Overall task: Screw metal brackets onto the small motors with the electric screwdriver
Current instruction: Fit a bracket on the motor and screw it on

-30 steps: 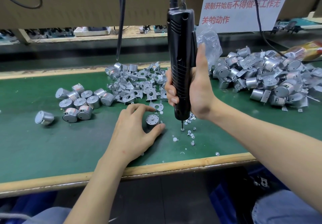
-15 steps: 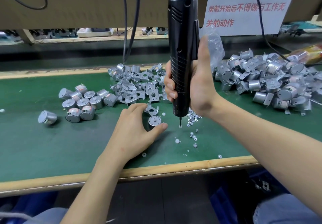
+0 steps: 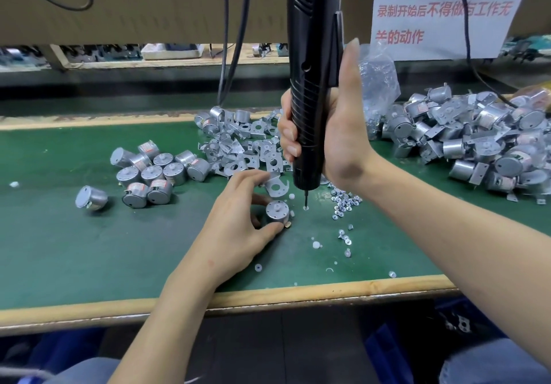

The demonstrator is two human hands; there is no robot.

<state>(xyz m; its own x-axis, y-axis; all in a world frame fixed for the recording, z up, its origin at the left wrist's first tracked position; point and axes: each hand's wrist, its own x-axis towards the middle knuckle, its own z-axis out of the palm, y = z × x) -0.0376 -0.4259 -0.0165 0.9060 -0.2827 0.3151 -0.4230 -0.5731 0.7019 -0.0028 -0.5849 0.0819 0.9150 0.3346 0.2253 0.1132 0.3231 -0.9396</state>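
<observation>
The left hand [image 3: 238, 222] is gripping a motor [image 3: 277, 211] standing on the green mat [image 3: 89, 249], its forefinger touching a loose bracket [image 3: 275, 185] just behind the motor. Just right of the motor, the right hand [image 3: 337, 133] is clasping the screwdriver [image 3: 313, 79] upright, its bit pointing down at a screw [image 3: 304, 208]. Scattered screws [image 3: 343, 203] are lying farther right of the motor.

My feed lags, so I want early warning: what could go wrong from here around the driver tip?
1. The electric screwdriver bit points down right beside the motor that the left hand pinches; a slip could hit that hand.
2. The bracket lies loose behind the motor, not seated, and may shift.
3. The wrist of the right hand is close to loose screws and could scatter them.
</observation>
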